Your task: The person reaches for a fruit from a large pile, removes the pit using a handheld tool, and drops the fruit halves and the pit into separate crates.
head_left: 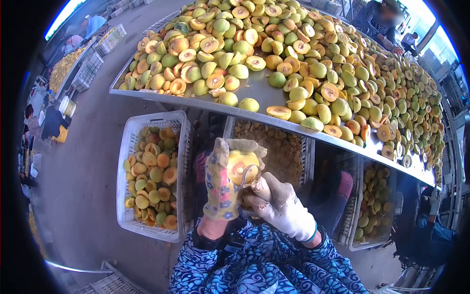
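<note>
Peach half (241,168) cupped in left hand (223,188), raised close to the chest, just below the near edge of the metal desk (259,95) and in front of the gap between two crates. Cut face turned toward the camera and slightly to the right, with yellow flesh and a reddish pit hollow showing. Rounded skin side set into the palm. Long axis roughly upright, leaning a little left along the gloved fingers.

Left hand in a flowered glove, curled around the left and far sides of the fruit, fingertips hooked over its top. Right hand (281,206) in a pale glove, directly right of and below the fruit, touching its lower right edge. Fingers pressed together in a pinch around what looks like a small metal tool (253,172), its tip at the pit hollow; shape of the tool mostly hidden. Both hands in contact with the fruit, the left carrying it, the right meeting it from the near right.

Heap of peach halves (293,49) across the desk, some cut side up, some skin side up. White crate (128,142) of halves on the floor to the left, middle crate (306,147) behind the hands, another crate (364,245) to the right. Blue patterned sleeves (264,269) at the near edge. Another person (387,17) at the far right end of the desk.
</note>
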Demonstrator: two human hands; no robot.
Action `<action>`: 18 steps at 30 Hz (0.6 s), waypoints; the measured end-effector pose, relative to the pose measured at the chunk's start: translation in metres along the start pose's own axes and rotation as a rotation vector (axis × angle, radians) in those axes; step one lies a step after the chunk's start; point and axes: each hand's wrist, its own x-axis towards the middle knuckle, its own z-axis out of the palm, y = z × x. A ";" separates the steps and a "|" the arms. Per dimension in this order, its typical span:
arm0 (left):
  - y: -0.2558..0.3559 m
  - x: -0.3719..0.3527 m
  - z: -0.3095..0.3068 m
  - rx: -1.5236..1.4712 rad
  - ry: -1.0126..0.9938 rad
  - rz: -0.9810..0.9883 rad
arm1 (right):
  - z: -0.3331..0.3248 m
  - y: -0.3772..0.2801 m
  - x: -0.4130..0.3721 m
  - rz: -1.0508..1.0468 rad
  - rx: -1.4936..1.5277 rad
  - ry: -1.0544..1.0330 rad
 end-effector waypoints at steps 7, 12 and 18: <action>-0.003 -0.024 0.003 0.285 0.003 0.178 | 0.010 0.005 -0.002 -0.007 0.061 -0.049; -0.010 -0.027 0.007 0.421 -0.007 0.242 | 0.007 0.008 -0.002 0.005 0.098 -0.074; -0.005 -0.028 0.012 0.408 0.091 0.168 | -0.012 0.015 0.003 -0.032 0.111 -0.240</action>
